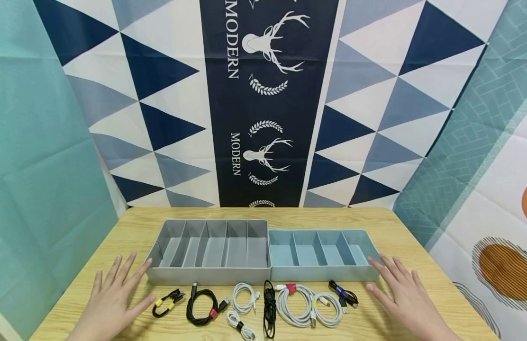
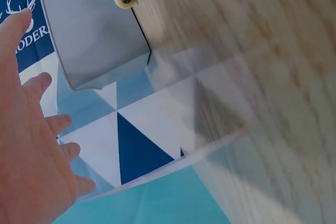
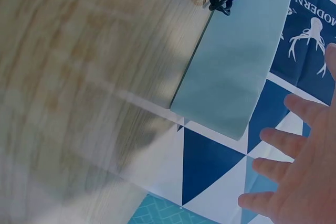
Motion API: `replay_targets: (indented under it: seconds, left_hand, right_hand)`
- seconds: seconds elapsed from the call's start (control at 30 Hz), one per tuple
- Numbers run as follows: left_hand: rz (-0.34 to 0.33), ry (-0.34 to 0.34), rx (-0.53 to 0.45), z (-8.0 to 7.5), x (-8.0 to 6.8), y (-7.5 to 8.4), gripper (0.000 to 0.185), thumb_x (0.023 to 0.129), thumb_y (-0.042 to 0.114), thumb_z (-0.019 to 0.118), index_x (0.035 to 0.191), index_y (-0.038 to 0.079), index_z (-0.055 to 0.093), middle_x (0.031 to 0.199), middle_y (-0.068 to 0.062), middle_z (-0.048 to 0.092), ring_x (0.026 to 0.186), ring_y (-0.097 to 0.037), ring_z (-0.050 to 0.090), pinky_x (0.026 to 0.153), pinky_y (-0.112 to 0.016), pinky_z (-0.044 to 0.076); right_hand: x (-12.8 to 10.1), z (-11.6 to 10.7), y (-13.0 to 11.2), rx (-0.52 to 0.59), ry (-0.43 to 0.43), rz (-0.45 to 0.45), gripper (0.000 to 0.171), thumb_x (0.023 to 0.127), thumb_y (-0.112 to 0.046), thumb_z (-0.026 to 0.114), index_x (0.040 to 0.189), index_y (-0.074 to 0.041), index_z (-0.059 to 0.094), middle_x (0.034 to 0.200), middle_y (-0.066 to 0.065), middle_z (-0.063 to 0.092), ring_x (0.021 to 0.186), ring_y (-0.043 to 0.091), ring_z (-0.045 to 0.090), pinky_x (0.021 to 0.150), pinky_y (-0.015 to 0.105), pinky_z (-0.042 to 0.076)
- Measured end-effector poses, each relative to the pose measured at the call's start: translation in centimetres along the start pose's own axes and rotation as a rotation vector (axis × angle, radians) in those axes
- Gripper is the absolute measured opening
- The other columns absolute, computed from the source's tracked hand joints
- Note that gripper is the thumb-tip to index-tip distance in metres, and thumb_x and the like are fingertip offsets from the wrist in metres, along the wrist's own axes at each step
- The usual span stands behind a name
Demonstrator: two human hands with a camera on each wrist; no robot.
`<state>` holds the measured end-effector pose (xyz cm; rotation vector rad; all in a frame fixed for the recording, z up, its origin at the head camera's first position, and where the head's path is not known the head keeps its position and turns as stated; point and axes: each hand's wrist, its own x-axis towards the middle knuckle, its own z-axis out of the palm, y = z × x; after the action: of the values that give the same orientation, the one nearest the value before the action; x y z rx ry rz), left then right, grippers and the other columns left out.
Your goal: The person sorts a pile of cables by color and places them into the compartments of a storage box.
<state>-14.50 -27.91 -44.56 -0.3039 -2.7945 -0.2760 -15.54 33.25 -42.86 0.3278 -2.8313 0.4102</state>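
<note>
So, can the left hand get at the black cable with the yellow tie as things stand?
Probably yes: the left hand lies flat and open on the table, right beside the black cable with the yellow tie, with nothing between them.

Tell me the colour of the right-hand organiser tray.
Light blue tray; clearest in the head view.

Two divided trays [image 1: 208, 274], seven bundled cables [image 1: 201, 307], two hands [image 1: 112, 298]

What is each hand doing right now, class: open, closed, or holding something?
Left hand: open, fingers spread, holding nothing, beside the grey tray.
Right hand: open, fingers spread, holding nothing, beside the blue tray.
</note>
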Motion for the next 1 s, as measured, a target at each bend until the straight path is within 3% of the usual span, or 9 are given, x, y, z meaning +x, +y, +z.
replay_targets:
  seconds: [0.2,0.37,0.43,0.6,0.67,0.77,0.87,1.0]
  left_hand:
    - [0.025,0.046,0.007,-0.1,0.0,0.0,0.079,0.085,0.053,0.061,0.15,0.028,0.025,0.159,-0.006,0.002,0.143,-0.021,-0.018,0.103,-0.043,-0.027]
    - [0.04,0.066,-0.003,-0.4,0.2,0.3,0.079,0.084,0.052,0.063,0.15,0.027,0.026,0.159,-0.006,0.003,0.145,-0.025,-0.012,0.105,-0.045,-0.025]
    - [0.042,0.054,-0.02,-0.6,0.4,0.5,0.08,0.084,0.052,0.063,0.15,0.027,0.025,0.159,-0.006,0.004,0.145,-0.029,-0.007,0.106,-0.048,-0.023]
    - [0.051,0.025,-0.055,-1.4,1.0,1.6,0.082,0.085,0.052,0.062,0.151,0.029,0.02,0.158,-0.011,0.009,0.144,-0.036,0.006,0.109,-0.048,-0.018]
    - [0.062,0.024,-0.061,-1.7,1.3,2.1,0.083,0.084,0.053,0.062,0.151,0.029,0.02,0.158,-0.012,0.012,0.143,-0.038,0.011,0.111,-0.053,-0.013]
    - [0.086,0.038,-0.07,-1.9,1.9,2.7,0.083,0.083,0.054,0.064,0.151,0.03,0.023,0.156,-0.011,0.018,0.139,-0.04,0.02,0.109,-0.063,0.004]
    - [0.111,0.048,-0.082,-2.0,2.5,3.5,0.085,0.08,0.056,0.066,0.15,0.031,0.025,0.155,-0.01,0.022,0.135,-0.041,0.026,0.103,-0.065,0.02]
    - [0.156,0.054,-0.096,-1.8,3.1,4.8,0.086,0.078,0.059,0.066,0.149,0.031,0.027,0.155,-0.007,0.024,0.132,-0.042,0.031,0.099,-0.064,0.026]
  right_hand:
    - [0.2,-0.1,0.0,0.014,0.008,-0.009,0.062,0.092,-0.043,0.057,0.145,-0.018,0.036,0.148,0.022,0.031,0.134,0.051,0.023,0.102,0.072,0.001]
    - [0.8,-0.6,0.2,0.045,0.043,-0.038,0.068,0.089,-0.038,0.063,0.147,-0.02,0.034,0.145,0.023,0.034,0.128,0.052,0.031,0.095,0.071,0.022]
    - [1.1,-0.8,0.4,0.072,0.038,-0.033,0.07,0.088,-0.037,0.064,0.148,-0.021,0.032,0.146,0.024,0.033,0.127,0.052,0.032,0.091,0.069,0.028]
    - [2.0,-0.8,0.9,0.188,0.01,-0.02,0.074,0.089,-0.034,0.065,0.15,-0.019,0.027,0.147,0.026,0.029,0.127,0.054,0.031,0.087,0.071,0.029]
    - [2.4,-0.6,1.1,0.23,0.013,-0.023,0.075,0.088,-0.031,0.067,0.15,-0.016,0.027,0.146,0.028,0.03,0.126,0.054,0.032,0.088,0.071,0.03]
    - [3.0,-0.2,1.7,0.291,0.019,-0.03,0.076,0.088,-0.026,0.067,0.149,-0.01,0.026,0.145,0.031,0.031,0.124,0.056,0.034,0.086,0.07,0.034]
    - [3.6,0.1,2.2,0.355,-0.003,-0.006,0.077,0.089,-0.024,0.067,0.149,-0.005,0.023,0.144,0.033,0.029,0.123,0.057,0.035,0.084,0.068,0.039]
    - [4.1,0.5,3.0,0.44,-0.056,0.042,0.081,0.089,-0.022,0.066,0.151,-0.006,0.015,0.147,0.034,0.023,0.123,0.06,0.031,0.086,0.063,0.042]
